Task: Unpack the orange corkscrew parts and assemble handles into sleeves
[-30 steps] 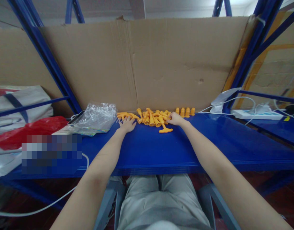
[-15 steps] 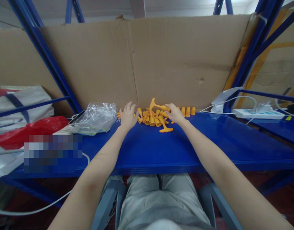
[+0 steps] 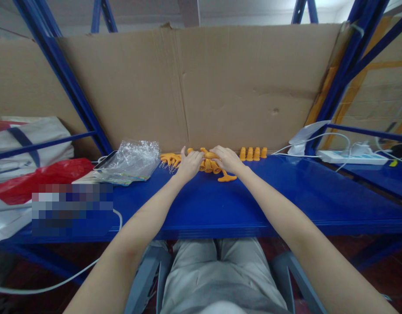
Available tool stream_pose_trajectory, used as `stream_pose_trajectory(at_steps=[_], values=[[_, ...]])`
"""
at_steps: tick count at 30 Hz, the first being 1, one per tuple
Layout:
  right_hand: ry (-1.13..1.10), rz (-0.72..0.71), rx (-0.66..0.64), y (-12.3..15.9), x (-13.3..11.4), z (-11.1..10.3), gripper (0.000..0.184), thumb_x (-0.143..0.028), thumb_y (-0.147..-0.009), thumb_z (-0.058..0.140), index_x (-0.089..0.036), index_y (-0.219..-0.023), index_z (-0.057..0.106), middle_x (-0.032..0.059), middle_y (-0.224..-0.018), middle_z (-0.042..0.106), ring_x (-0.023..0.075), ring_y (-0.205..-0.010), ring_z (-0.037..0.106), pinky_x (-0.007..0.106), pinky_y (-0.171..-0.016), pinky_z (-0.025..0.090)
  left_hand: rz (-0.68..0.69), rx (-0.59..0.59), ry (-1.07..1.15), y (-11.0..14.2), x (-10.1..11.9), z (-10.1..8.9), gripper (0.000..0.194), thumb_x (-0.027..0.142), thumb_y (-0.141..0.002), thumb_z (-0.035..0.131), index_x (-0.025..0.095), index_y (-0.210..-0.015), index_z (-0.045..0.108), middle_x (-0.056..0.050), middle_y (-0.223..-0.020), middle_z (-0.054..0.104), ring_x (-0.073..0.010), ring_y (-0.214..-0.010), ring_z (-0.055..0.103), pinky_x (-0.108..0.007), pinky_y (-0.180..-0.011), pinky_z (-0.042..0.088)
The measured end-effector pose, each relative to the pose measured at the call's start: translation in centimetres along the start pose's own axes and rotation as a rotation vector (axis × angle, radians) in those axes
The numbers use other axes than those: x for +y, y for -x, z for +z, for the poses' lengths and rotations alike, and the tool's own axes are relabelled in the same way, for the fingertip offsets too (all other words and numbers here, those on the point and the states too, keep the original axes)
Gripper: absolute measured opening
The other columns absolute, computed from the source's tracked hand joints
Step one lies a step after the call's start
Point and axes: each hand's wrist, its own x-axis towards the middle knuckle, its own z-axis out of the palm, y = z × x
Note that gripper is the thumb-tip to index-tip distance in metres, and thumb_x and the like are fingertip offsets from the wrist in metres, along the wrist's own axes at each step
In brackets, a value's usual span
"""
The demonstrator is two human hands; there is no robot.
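Note:
A pile of orange plastic pieces (image 3: 207,165), T-shaped handles and hollow cones among them, lies on the blue tabletop by the cardboard. My right hand (image 3: 228,160) is closed around an orange T-shaped handle (image 3: 211,155) above the pile. Over the pile's left side reaches my left hand (image 3: 189,166), thumb raised apart and fingers pointing toward the right hand; its fingertips are close to the pieces, partly hidden. Left of it are orange corkscrews (image 3: 170,159) with metal spirals showing. A single T-shaped piece (image 3: 227,177) lies in front of the pile.
Several orange caps (image 3: 253,154) stand in a row to the right. Clear plastic bags (image 3: 132,161) lie at left, beside a red bag (image 3: 43,176). A white power strip (image 3: 353,155) with cables is at right. Cardboard (image 3: 227,87) walls off the back.
My left hand has moved right, from the corkscrews to the pile. My right hand has moved left and lowered the T-shaped handle, bringing both hands close together.

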Motion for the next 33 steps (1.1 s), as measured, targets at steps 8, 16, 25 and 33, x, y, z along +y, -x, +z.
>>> stream_pose_trajectory(at_steps=[8, 16, 25, 33], values=[[0.17, 0.04, -0.038, 0.2, -0.6, -0.4, 0.032, -0.017, -0.098, 0.047, -0.014, -0.127, 0.061, 0.0143, -0.122, 0.067, 0.0256, -0.105, 0.059, 0.037, -0.085, 0.035, 0.048, -0.056, -0.036, -0.4, 0.4, -0.1, 0.034, 0.023, -0.096, 0.034, 0.013, -0.105, 0.065, -0.018, -0.104, 0.07, -0.0303, -0.101, 0.061, -0.051, -0.098, 0.034], [0.212, 0.031, -0.027, -0.2, -0.7, -0.2, 0.034, -0.016, -0.099, 0.043, -0.017, -0.128, 0.061, 0.0128, -0.121, 0.067, 0.0246, -0.102, 0.058, 0.036, -0.082, 0.029, 0.02, -0.072, -0.017, -0.6, 0.0, -0.5, 0.036, 0.024, -0.096, 0.032, 0.016, -0.104, 0.065, -0.016, -0.105, 0.071, -0.029, -0.101, 0.06, -0.047, -0.095, 0.033], [0.257, 0.01, -0.027, -0.3, -0.8, -0.2, 0.032, -0.015, -0.1, 0.041, -0.017, -0.125, 0.061, 0.0121, -0.119, 0.067, 0.0244, -0.098, 0.057, 0.037, -0.081, 0.028, -0.06, -0.122, 0.064, -1.0, -0.3, -0.2, 0.032, 0.026, -0.094, 0.035, 0.018, -0.105, 0.065, -0.012, -0.109, 0.072, -0.0267, -0.104, 0.06, -0.045, -0.096, 0.033], [0.279, -0.007, -0.03, -0.5, -0.5, -0.3, 0.034, -0.012, -0.098, 0.04, -0.018, -0.124, 0.062, 0.0123, -0.118, 0.067, 0.0248, -0.095, 0.057, 0.038, -0.08, 0.028, -0.123, -0.208, 0.174, -1.7, -1.0, 0.2, 0.03, 0.029, -0.095, 0.038, 0.021, -0.109, 0.064, -0.008, -0.115, 0.072, -0.0252, -0.111, 0.06, -0.042, -0.096, 0.036]])
